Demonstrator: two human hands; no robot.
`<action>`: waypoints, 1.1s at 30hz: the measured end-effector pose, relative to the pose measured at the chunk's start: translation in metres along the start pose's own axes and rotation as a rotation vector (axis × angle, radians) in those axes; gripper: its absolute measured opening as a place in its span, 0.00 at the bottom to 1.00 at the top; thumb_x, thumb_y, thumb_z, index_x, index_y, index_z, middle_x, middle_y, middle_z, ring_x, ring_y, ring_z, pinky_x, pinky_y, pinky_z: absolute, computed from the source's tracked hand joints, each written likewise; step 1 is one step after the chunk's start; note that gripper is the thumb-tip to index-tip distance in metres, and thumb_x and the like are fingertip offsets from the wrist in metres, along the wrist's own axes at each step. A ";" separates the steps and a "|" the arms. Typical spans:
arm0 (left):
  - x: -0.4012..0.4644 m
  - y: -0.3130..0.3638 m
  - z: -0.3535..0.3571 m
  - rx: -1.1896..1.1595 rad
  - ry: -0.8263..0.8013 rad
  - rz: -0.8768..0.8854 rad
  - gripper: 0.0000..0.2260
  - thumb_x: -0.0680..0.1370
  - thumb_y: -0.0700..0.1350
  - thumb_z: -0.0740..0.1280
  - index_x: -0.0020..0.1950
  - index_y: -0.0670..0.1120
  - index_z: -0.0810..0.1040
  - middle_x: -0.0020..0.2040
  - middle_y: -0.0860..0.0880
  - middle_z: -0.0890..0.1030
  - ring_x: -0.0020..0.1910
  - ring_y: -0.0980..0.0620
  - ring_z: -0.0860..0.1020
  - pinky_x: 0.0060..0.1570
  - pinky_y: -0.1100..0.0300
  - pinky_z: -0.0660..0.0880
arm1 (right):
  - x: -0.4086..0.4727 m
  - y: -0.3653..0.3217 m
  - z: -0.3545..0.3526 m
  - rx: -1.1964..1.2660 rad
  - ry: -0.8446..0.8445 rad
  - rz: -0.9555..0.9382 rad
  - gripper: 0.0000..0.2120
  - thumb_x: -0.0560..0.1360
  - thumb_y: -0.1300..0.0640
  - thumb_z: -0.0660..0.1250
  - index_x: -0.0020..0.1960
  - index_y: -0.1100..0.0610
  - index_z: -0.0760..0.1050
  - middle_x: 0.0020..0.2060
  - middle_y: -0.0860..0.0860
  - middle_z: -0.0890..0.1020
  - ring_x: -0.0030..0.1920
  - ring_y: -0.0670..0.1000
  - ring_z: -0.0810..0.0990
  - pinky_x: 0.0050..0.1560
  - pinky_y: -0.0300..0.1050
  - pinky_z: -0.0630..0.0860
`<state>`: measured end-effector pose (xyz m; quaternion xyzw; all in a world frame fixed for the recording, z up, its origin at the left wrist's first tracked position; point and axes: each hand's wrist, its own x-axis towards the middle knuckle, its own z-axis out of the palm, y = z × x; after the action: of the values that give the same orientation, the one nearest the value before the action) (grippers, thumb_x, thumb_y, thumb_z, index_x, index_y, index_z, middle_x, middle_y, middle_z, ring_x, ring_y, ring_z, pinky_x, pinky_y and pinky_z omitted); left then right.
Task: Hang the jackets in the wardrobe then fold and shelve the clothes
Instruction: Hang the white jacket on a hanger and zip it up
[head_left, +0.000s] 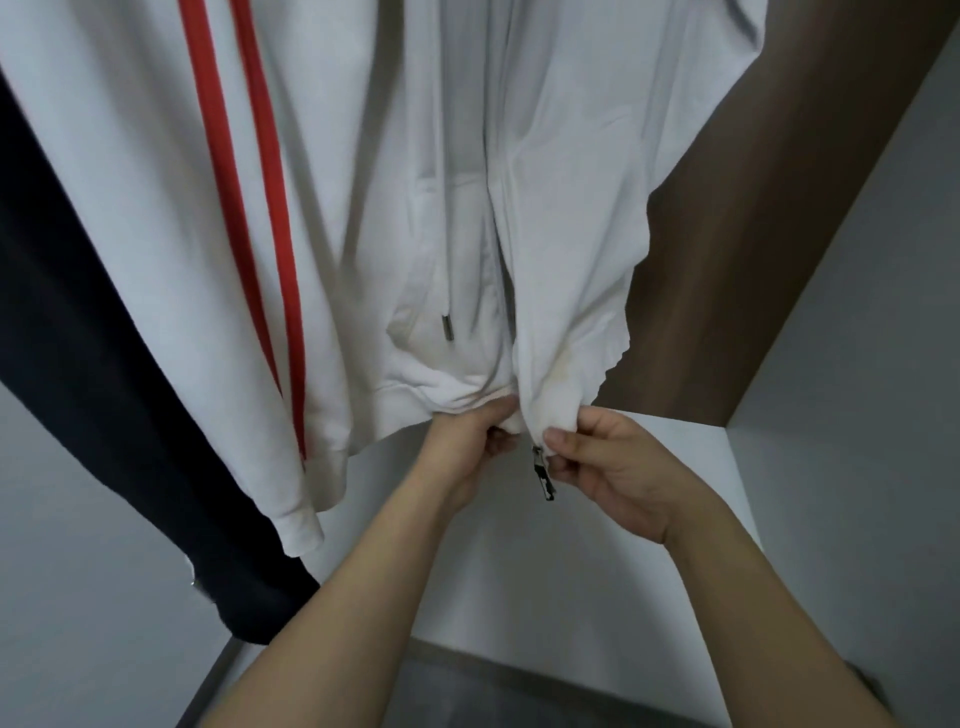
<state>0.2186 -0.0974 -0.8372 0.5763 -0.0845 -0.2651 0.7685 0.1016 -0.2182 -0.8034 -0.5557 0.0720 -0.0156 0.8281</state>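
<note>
A white zip-up jacket (457, 182) with two red stripes down its sleeve hangs inside the wardrobe and fills the upper part of the view. My left hand (470, 436) grips the left half of its bottom hem. My right hand (597, 465) pinches the right half of the hem right beside the metal zipper pull (543, 473), which dangles below the fabric. The zip is undone at the bottom, and the two hem halves are held close together. A drawstring with a metal tip (447, 327) hangs over the front pocket.
A dark navy garment (88, 395) hangs to the left of the white jacket. The wardrobe's white floor panel (571, 587) lies below my hands, its brown back wall (737, 234) and white side wall (857, 364) to the right. A grey floor strip shows at the bottom.
</note>
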 end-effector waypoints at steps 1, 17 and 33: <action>-0.004 0.003 -0.007 0.064 -0.005 0.035 0.13 0.77 0.37 0.69 0.61 0.39 0.79 0.52 0.42 0.83 0.43 0.47 0.79 0.40 0.57 0.74 | 0.001 0.000 -0.001 -0.014 -0.004 -0.010 0.06 0.70 0.63 0.70 0.44 0.57 0.85 0.37 0.52 0.80 0.35 0.47 0.74 0.41 0.38 0.76; -0.046 0.066 -0.009 0.050 -0.043 0.433 0.11 0.75 0.36 0.71 0.33 0.46 0.81 0.28 0.45 0.76 0.24 0.49 0.70 0.22 0.61 0.64 | 0.017 0.000 0.020 0.331 0.013 -0.206 0.09 0.71 0.64 0.67 0.51 0.64 0.77 0.38 0.55 0.76 0.32 0.44 0.76 0.36 0.38 0.78; -0.057 0.064 0.007 0.246 -0.040 0.580 0.15 0.73 0.42 0.71 0.26 0.50 0.75 0.23 0.51 0.72 0.22 0.55 0.69 0.25 0.66 0.66 | 0.008 -0.007 0.028 0.242 0.043 -0.231 0.10 0.72 0.63 0.67 0.51 0.65 0.75 0.37 0.55 0.75 0.32 0.44 0.75 0.41 0.39 0.76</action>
<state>0.1872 -0.0621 -0.7653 0.6115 -0.2919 -0.0338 0.7346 0.1139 -0.1962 -0.7874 -0.4561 0.0230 -0.1312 0.8799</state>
